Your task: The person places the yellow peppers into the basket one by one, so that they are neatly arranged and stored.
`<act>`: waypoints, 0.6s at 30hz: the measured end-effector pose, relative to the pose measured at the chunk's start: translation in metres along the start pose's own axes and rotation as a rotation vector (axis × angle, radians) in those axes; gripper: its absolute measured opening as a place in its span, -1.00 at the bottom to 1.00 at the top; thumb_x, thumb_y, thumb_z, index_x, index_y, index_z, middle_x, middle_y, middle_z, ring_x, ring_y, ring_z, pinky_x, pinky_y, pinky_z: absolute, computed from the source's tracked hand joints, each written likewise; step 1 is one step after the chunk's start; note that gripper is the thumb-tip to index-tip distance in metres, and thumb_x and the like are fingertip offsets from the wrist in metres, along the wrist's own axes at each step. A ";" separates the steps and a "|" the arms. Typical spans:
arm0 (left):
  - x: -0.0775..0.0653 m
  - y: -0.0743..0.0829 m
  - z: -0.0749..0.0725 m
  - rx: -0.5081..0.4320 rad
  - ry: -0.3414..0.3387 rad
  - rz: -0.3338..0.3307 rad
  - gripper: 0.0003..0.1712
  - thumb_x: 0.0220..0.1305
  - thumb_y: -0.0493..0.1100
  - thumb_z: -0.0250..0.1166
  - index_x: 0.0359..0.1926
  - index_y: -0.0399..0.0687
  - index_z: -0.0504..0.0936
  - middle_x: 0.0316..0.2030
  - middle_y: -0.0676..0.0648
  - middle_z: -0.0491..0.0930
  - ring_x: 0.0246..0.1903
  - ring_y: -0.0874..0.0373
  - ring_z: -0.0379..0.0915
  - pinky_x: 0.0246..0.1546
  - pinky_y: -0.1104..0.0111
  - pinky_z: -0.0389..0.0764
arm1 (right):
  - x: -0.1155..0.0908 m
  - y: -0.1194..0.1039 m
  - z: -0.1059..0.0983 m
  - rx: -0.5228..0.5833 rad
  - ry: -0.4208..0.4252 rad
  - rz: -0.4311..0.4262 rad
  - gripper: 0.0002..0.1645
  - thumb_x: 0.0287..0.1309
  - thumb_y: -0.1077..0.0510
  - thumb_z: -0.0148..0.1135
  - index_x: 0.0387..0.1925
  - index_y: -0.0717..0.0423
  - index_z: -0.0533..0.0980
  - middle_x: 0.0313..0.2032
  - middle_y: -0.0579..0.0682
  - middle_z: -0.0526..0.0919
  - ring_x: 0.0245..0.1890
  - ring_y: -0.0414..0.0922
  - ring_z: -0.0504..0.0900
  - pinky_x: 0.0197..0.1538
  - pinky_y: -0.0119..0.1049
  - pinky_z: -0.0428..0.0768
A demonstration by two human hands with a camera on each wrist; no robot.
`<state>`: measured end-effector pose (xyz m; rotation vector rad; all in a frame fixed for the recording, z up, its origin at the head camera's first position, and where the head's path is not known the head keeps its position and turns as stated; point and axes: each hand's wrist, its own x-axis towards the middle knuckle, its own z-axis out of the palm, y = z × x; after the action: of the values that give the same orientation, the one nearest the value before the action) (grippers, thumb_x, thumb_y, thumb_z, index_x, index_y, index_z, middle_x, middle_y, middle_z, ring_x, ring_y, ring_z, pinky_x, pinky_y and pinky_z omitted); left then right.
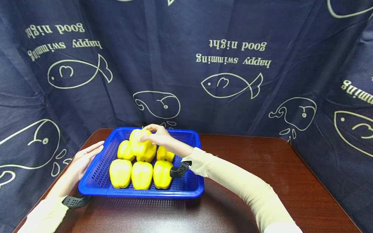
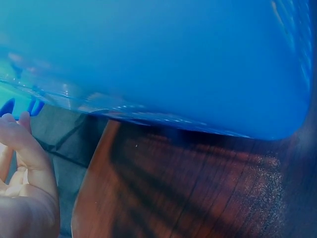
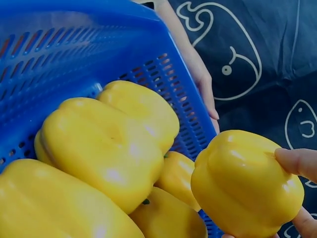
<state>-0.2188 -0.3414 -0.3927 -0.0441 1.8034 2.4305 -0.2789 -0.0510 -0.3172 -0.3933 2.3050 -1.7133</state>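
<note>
My right hand (image 1: pixel 161 136) pinches a yellow bell pepper (image 1: pixel 138 142) between thumb and fingers, above the back part of a blue plastic basket (image 1: pixel 140 193). The right wrist view shows this bell pepper (image 3: pixel 242 186) beside the others, with fingertips (image 3: pixel 297 161) pressed on its side. Three more bell peppers (image 1: pixel 141 175) stand in a row along the basket's front, and several (image 1: pixel 126 150) lie behind them, partly hidden. At the basket's left side, my left hand (image 1: pixel 84 160) rests against the outer rim with its fingers stretched out.
The basket has slotted walls and sits on a brown wooden table (image 1: pixel 250 161), towards its left side. A dark blue curtain (image 1: pixel 186 64) with fish drawings and lettering hangs behind and beside the table. My right forearm (image 1: pixel 233 178) crosses over the basket's right rim.
</note>
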 end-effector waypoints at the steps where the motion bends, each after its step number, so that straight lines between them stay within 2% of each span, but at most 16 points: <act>1: 0.000 0.000 0.000 0.002 0.000 0.002 -0.70 0.42 -0.17 0.09 -0.14 0.40 0.67 -0.24 0.26 0.71 -0.26 0.34 0.67 -0.26 0.48 0.67 | 0.000 0.001 0.002 0.002 0.000 -0.002 -0.54 -0.21 0.18 0.50 -0.14 0.02 0.62 -0.13 -0.06 0.60 -0.26 -0.20 0.52 -0.32 -0.39 0.54; 7: 0.002 0.000 -0.001 0.010 -0.006 0.000 -0.69 0.43 -0.17 0.08 -0.14 0.41 0.67 -0.23 0.27 0.70 -0.25 0.34 0.67 -0.27 0.48 0.67 | 0.001 0.004 0.015 -0.031 0.028 0.019 -0.56 -0.26 0.17 0.54 -0.20 -0.06 0.64 -0.22 -0.09 0.61 -0.36 -0.19 0.51 -0.30 -0.32 0.57; 13: 0.001 0.001 0.000 0.006 0.006 -0.004 -0.71 0.41 -0.15 0.11 -0.14 0.41 0.68 -0.25 0.25 0.71 -0.28 0.32 0.67 -0.29 0.47 0.67 | 0.002 0.007 0.023 -0.048 0.046 0.027 -0.57 -0.28 0.16 0.56 -0.22 -0.08 0.65 -0.25 -0.10 0.60 -0.39 -0.20 0.51 -0.37 -0.43 0.50; 18: -0.001 0.000 0.000 -0.002 -0.013 0.010 -0.70 0.42 -0.16 0.10 -0.12 0.38 0.68 -0.23 0.25 0.71 -0.26 0.33 0.67 -0.27 0.48 0.67 | 0.001 0.010 0.027 -0.058 0.047 0.021 -0.55 -0.28 0.16 0.56 -0.20 -0.05 0.65 -0.25 -0.08 0.61 -0.40 -0.20 0.50 -0.40 -0.46 0.49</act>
<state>-0.2179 -0.3413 -0.3923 -0.0202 1.8000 2.4336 -0.2712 -0.0723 -0.3345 -0.3421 2.3884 -1.6661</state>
